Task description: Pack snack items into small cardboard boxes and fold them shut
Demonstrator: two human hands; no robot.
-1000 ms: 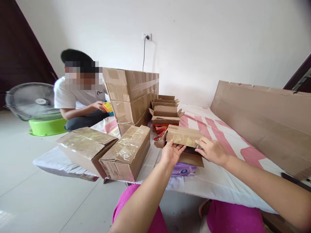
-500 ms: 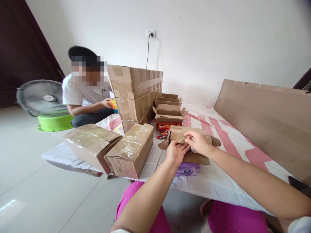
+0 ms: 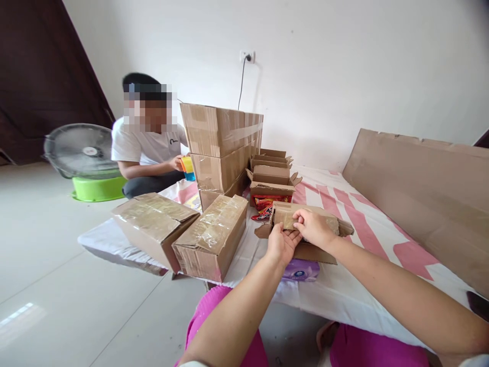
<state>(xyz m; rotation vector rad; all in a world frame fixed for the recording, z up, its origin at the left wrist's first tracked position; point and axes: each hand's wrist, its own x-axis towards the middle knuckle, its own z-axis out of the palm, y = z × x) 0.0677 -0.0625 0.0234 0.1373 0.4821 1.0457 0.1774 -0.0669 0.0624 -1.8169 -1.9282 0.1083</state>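
Observation:
A small cardboard box (image 3: 284, 210) stands before me on the bed, its near flap folded out and its side flaps spread. My left hand (image 3: 282, 245) is palm up at the box's near opening, fingers stretched out. Just right of it, my right hand (image 3: 315, 228) is closed in a pinch over the same opening, fingertips close to the left fingers. Whatever lies in the pinch is too small to name, and the hands hide most of the inside. Under the near flap is a purple tissue pack (image 3: 301, 270).
Two taped boxes (image 3: 210, 234) sit to my left, beside a tall box stack (image 3: 219, 132). Open boxes (image 3: 270, 176) and red snack packets (image 3: 263, 206) lie beyond. At right leans a cardboard sheet (image 3: 412, 188). A co-worker (image 3: 148, 148) crouches by a fan (image 3: 86, 150).
My right fingertips have closed into a tighter pinch beside the left hand. The left hand stays palm up. The whole view has shifted slightly, so things appear farther right.

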